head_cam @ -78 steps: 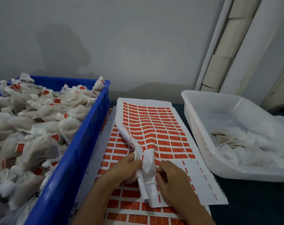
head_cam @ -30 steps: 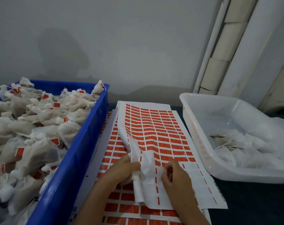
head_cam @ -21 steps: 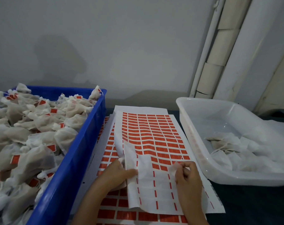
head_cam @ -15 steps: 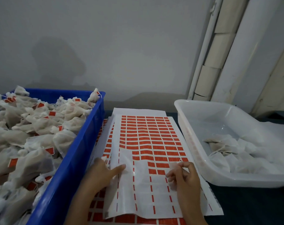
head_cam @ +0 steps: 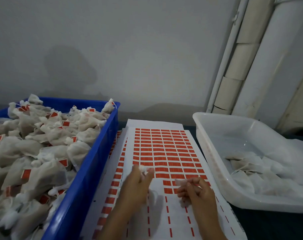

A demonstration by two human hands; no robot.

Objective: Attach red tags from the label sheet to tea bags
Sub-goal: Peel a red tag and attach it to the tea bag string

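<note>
the label sheet lies flat at the middle of the bench, between the blue crate on the left and the white tub on the right, on top of more sheets. its far rows are full of red tags; the near rows are stripped down to thin red slivers.

the left hand hovers over the sheet's near-left part, fingers curled round a small white tea bag that sticks out by the fingertips. the right hand is over the near-right part, thumb and fingers pinching a small pale scrap, probably the bag's string end or a tag's back; it is too blurred to tell.

the step looks like peeling the next tag and closing it on the string. to do it well, take a tag from the nearest full row, just ahead of the right hand, lifting a corner with a nail so the sheet stays flat. keep the string taut between both hands, centre it, then fold and press firmly. tagged bags fill the crate, so the finished one likely goes there; untagged bags wait in the tub.
</note>
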